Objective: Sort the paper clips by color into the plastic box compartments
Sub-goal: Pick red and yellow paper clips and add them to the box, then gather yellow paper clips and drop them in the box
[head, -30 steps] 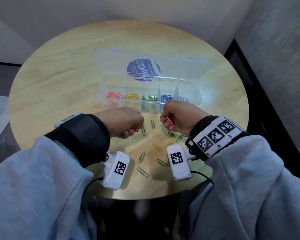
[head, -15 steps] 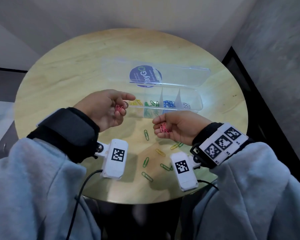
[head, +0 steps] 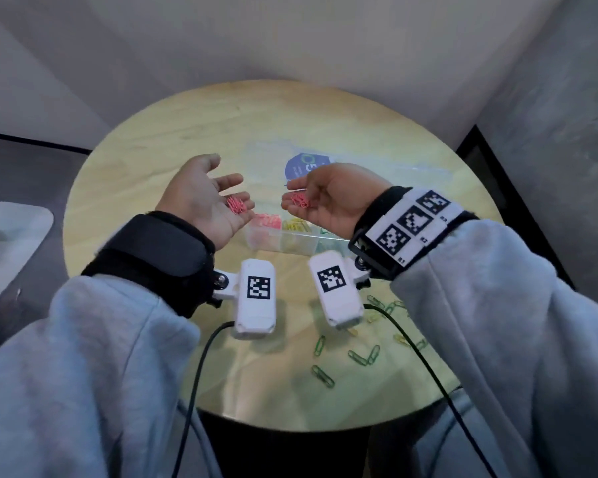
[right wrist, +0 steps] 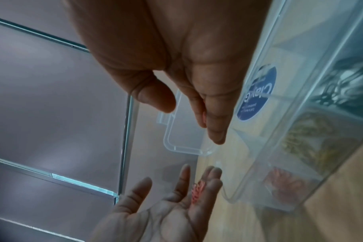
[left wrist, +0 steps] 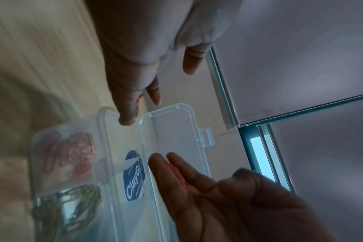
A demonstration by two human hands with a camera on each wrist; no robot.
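Both hands hover palm up above the clear plastic box (head: 290,244), apart from each other. My left hand (head: 221,191) lies open with a small heap of red paper clips (head: 236,205) on its fingers; the right wrist view shows those red clips (right wrist: 197,191) too. My right hand (head: 311,201) is loosely cupped and carries more red clips (head: 301,201). Below them, the box's left compartment holds red clips (head: 266,220) and the one beside it yellow clips (head: 296,225). The other compartments are hidden behind my right wrist. The lid (head: 411,170) lies flat behind.
Loose green clips (head: 359,357) and a few yellow ones (head: 403,339) lie on the round wooden table (head: 187,132) near its front edge, under my right forearm. Wrist-camera cables hang over the front edge. A white object (head: 11,229) sits off the table to the left.
Both hands have risen from the loose clips at the table's front, turned palm up and opened over the box, with red clips lying in each.
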